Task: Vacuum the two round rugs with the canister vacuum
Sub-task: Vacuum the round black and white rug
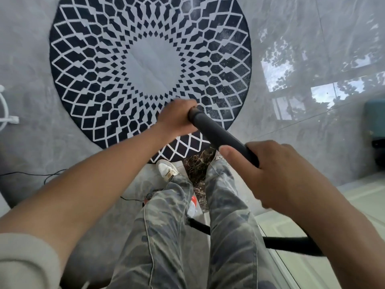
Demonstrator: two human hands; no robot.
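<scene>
A round rug point(150, 65) with a black and white diamond pattern and a pale centre lies on the grey floor ahead of me. I hold the black vacuum wand point(216, 132) over its near edge. My left hand point(177, 119) grips the wand's far end. My right hand point(270, 170) grips it nearer to me, thumb along the tube. The black hose point(287, 244) trails off behind my right forearm. The wand's nozzle is hidden behind my left hand. Only one rug is in view.
My legs and a white shoe point(166, 168) stand at the rug's near edge, with a patch of debris point(198, 165) between my feet. A thin black cable point(31, 175) runs across the floor at left. A white stand point(6, 113) sits at far left, a teal object point(375, 119) at far right.
</scene>
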